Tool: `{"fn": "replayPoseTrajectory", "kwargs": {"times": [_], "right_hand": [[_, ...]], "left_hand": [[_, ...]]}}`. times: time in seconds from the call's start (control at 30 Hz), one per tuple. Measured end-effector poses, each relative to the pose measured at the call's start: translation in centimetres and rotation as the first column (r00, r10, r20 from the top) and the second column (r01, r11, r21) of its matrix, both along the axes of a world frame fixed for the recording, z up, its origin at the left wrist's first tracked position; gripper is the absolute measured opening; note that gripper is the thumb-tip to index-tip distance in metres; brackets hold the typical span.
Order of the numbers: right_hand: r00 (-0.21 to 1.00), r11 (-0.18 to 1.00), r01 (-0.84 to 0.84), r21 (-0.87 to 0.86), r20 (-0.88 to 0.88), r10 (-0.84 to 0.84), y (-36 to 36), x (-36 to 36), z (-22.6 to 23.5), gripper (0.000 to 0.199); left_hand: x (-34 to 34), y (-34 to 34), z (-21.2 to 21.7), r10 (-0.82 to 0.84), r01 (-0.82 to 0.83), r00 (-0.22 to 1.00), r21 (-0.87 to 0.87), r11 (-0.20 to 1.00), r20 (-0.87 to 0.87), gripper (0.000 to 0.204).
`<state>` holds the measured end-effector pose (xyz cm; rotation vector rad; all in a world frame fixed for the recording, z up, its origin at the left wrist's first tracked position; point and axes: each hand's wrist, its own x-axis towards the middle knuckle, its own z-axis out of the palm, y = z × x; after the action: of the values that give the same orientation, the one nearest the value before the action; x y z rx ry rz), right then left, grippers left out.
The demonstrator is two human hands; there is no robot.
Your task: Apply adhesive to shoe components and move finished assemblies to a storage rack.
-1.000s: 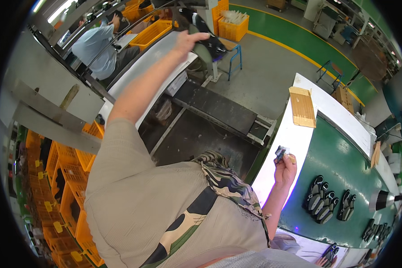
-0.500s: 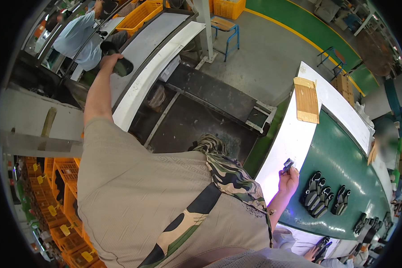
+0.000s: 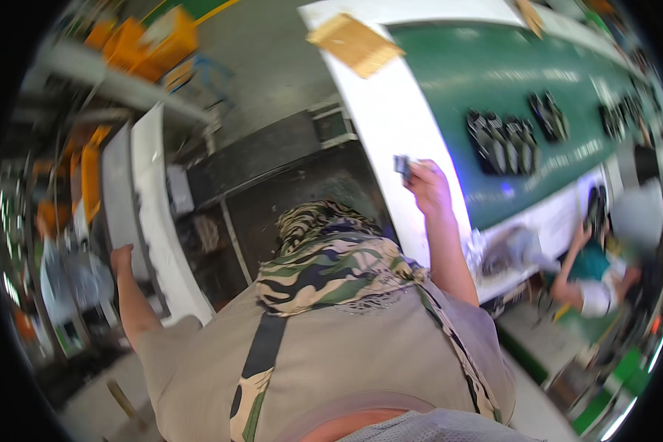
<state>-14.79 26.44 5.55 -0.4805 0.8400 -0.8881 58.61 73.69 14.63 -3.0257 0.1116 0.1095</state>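
Pinching dark piece in right grip, cannot tell state of left grip, cardboard upper centre, sandals upper right.

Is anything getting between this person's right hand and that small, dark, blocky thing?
Nothing visible does: the bare right hand holds the small, dark, blocky piece directly, seen against the long white tabletop strip.

Cardboard piece on white tabletop, orange crates, blue-legged stool
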Motion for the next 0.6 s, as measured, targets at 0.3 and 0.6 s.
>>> {"fn": "replayPoseTrajectory", "kwargs": {"times": [0.3,0.6], "right_hand": [[0.94,0.936,0.341,0.091,-0.035,-0.339,7.0,-14.8,-0.8,0.01],[0.671,0.671,0.741,0.024,0.006,-0.741,13.6,-22.9,0.6,0.016]], "left_hand": [[-33.9,-42.7,-7.3,-0.699,0.094,0.444,-0.747,0.658,-0.56,0.041],[-72.4,-63.4,-16.5,-0.467,0.16,-0.209,-0.501,0.85,-0.859,0.104]]}}
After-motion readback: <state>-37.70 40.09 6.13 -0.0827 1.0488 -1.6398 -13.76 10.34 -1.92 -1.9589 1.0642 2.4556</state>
